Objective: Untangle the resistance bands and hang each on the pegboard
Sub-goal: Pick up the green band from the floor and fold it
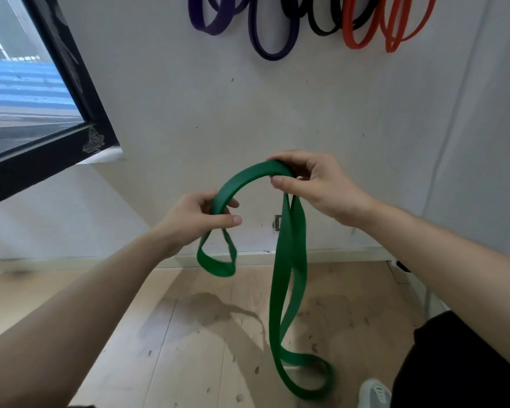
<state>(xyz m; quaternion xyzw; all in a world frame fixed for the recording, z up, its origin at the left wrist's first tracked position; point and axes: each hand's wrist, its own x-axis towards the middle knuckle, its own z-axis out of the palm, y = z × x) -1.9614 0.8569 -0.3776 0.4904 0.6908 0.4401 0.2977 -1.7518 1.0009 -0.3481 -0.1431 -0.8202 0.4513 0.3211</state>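
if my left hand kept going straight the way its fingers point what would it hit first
Likely the hanging strands of the green resistance band below the right hand; the left hand points across at them, though depth is unclear.

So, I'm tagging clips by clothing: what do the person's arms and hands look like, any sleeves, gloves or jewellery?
Both forearms are bare to the frame edges; no sleeve shows. The left hand and right hand wear no gloves, and no ring, watch or wristband is visible. The nails seen are short and unpainted.
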